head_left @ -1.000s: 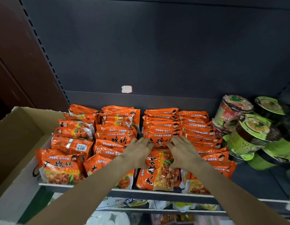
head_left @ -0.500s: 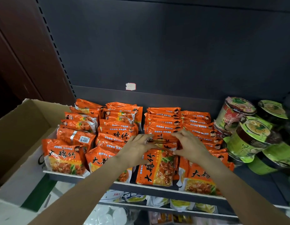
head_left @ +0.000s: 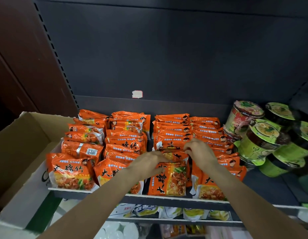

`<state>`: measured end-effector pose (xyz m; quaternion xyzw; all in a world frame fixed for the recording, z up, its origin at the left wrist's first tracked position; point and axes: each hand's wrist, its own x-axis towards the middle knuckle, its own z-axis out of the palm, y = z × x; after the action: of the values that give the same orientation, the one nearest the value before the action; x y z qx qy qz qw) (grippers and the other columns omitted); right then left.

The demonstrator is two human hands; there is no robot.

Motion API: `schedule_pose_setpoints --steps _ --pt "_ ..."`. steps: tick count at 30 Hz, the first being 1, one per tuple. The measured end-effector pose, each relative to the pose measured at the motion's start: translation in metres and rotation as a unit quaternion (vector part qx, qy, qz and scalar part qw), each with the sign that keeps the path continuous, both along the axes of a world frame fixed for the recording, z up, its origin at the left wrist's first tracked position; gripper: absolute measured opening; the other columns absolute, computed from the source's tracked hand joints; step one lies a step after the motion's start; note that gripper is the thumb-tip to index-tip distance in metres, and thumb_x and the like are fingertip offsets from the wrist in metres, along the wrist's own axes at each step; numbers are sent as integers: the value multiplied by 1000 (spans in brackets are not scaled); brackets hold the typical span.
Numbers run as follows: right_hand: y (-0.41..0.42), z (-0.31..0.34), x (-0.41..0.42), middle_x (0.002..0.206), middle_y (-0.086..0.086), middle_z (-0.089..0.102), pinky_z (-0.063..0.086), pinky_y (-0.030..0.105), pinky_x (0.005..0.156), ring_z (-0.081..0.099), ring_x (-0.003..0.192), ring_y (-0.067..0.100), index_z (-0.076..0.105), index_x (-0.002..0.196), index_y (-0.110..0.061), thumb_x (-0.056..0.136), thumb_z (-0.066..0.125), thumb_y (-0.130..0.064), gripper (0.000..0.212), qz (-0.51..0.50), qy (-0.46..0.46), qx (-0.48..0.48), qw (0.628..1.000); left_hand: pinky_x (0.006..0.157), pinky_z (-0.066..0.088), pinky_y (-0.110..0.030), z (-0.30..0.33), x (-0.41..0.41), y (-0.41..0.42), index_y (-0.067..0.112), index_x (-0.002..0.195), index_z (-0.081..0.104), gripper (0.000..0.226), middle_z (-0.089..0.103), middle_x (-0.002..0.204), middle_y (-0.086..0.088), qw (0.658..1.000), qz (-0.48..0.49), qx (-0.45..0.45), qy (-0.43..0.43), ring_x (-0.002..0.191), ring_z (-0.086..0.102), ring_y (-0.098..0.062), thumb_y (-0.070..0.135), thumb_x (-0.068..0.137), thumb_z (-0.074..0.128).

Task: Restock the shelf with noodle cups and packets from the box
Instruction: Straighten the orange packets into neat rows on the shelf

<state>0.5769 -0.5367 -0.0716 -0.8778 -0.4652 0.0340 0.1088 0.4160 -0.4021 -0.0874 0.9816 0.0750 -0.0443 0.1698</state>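
Head view, left hand [head_left: 146,162], right hand [head_left: 199,150] gripping packet [head_left: 168,178]

1. Orange noodle packets [head_left: 125,145]: four rows on the shelf [head_left: 167,201]; overlap hides the exact total.
2. Noodle cups: one red cup [head_left: 241,118] and about six green cups [head_left: 260,140], some partly hidden.
3. Cardboard box [head_left: 20,152]: one.
4. Hands: two, the left hand [head_left: 146,163] and the right hand [head_left: 199,152].
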Motion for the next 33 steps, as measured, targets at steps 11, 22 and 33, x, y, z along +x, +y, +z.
schedule_pose_setpoints --steps 11,22,33 --pt "11 -4 -10 100 2 62 52 26 80 59 84 12 69 95 -12 87 63 -8 11 33 97 131 986 95 45 -34 9 8 12 21 131 51 37 54 124 2 990 92 -2 -111 113 51 -17 26 95 53" --pt "10 -4 -11 88 1 69 52 30 65 62 70 14 68 96 -14 90 62 -21 11 5 48 115 992 74 51 -24 6 26 19 9 92 68 8 62 75 4 971 160 -139 -107 71 60 -12 9 88 62" --pt "22 0 4 122 3 62 47 27 97 58 114 12 59 122 -13 93 45 4 36 32 259 115 959 86 53 -32 15 24 28 27 127 55 34 59 121 5 983 94 -105 -122 96 63 -13 23 94 55"
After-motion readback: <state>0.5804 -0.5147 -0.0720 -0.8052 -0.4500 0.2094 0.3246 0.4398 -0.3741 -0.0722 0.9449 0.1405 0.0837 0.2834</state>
